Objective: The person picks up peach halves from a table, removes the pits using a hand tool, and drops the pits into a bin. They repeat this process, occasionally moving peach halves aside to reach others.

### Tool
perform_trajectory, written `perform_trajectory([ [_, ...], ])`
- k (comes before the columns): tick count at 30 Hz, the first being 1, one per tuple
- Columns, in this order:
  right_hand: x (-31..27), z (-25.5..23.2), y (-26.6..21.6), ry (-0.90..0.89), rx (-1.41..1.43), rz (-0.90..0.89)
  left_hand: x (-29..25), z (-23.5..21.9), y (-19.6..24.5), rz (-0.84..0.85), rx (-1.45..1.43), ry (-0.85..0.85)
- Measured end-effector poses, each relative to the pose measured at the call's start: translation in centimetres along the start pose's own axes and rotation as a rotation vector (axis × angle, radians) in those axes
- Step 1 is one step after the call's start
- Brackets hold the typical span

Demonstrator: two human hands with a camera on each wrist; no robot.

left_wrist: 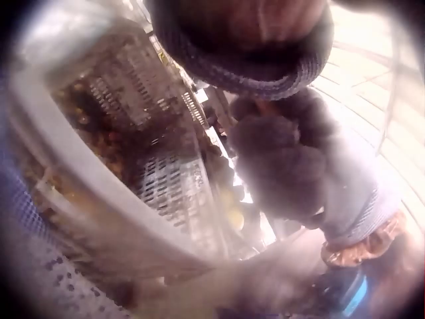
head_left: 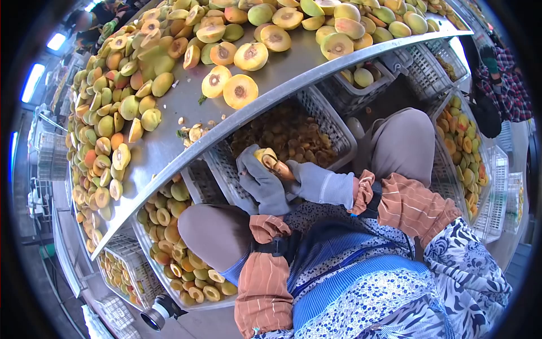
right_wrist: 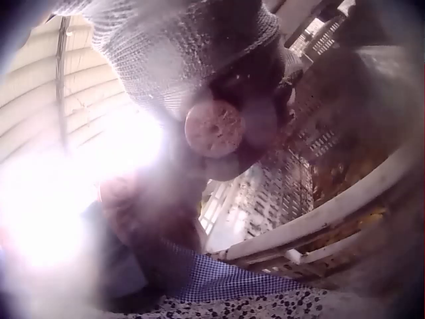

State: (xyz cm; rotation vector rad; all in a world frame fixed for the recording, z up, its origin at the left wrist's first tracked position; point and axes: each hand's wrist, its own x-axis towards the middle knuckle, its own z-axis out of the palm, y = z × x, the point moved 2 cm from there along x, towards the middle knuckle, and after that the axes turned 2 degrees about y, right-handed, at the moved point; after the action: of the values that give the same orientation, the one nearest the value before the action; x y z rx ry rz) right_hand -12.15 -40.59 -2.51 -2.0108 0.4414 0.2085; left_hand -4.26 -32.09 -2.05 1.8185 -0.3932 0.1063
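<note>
My gloved left hand (head_left: 261, 183) holds a yellow peach half (head_left: 263, 153) in its fingers, above a crate. The gloved right hand (head_left: 317, 182) grips a tool with a wooden handle (head_left: 284, 171) and a thin curved metal end, which lies against the peach. In the right wrist view the round butt of the handle (right_wrist: 214, 128) sticks out of the right fist. Both hands are close together over my lap, and the left wrist view shows the right glove (left_wrist: 279, 166) dark and blurred. The grey plastic crate (head_left: 345, 157) below contains brown pits and scraps.
A metal table (head_left: 183, 113) with a raised edge curves in front of me, heaped with peach halves (head_left: 241, 91). Crates of peaches stand by my left knee (head_left: 212, 292) and to the right (head_left: 463, 164). Another person's checked sleeve (head_left: 511, 85) shows at the far right.
</note>
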Motion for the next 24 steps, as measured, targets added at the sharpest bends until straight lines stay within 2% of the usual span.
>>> perform_trajectory([
  [1,-0.1,0.0,0.0,-0.014,-0.049,0.031,0.0,0.0,0.0,0.007,0.007,-0.005],
  [2,-0.1,0.4,0.4,-0.015,-0.048,0.032,0.1,0.1,-0.3,-0.076,-0.038,-0.025],
  [3,0.0,0.9,0.5,0.001,0.067,0.002,0.2,0.2,-0.5,-0.158,-0.086,-0.045],
  [4,0.1,1.1,0.7,0.017,0.181,-0.028,0.3,0.3,-0.7,-0.158,-0.086,-0.044],
  [6,-0.1,0.9,0.4,0.021,0.126,-0.012,0.2,0.3,-0.9,-0.003,-0.074,-0.029],
  [10,0.0,1.3,0.7,0.058,0.076,-0.033,0.3,0.4,-0.8,-0.022,-0.045,-0.039],
  [11,0.0,1.3,0.9,0.058,0.076,-0.03,0.3,0.4,-0.9,-0.163,-0.144,-0.041],
  [13,-0.1,1.1,0.6,0.041,0.025,-0.034,0.2,0.4,-1.3,-0.307,-0.241,-0.044],
  [14,-0.1,1.3,0.6,0.038,0.026,-0.034,0.1,0.3,-1.3,-0.121,-0.117,-0.041],
  [16,-0.1,1.3,0.7,0.046,-0.039,-0.006,0.3,0.4,-1.4,0.069,0.005,-0.041],
  [17,-0.2,1.3,0.7,0.046,-0.038,-0.004,0.2,0.4,-1.7,0.079,0.024,-0.05],
  [19,-0.5,1.2,0.4,-0.004,0.211,0.021,0.3,0.4,-1.5,0.089,0.042,-0.056],
  [20,-0.5,1.0,0.2,-0.004,0.211,0.021,0.4,0.6,-1.7,-0.105,-0.115,-0.054],
  [21,-0.4,0.7,0.0,-0.008,0.036,0.056,0.3,0.8,-1.9,-0.301,-0.271,-0.05],
  [22,-0.5,0.7,-0.1,-0.01,-0.137,0.092,0.2,0.7,-2.0,-0.302,-0.269,-0.052],
  [24,-0.4,0.9,0.1,0.005,-0.034,0.071,0.3,0.7,-2.2,-0.21,-0.276,-0.065],
])
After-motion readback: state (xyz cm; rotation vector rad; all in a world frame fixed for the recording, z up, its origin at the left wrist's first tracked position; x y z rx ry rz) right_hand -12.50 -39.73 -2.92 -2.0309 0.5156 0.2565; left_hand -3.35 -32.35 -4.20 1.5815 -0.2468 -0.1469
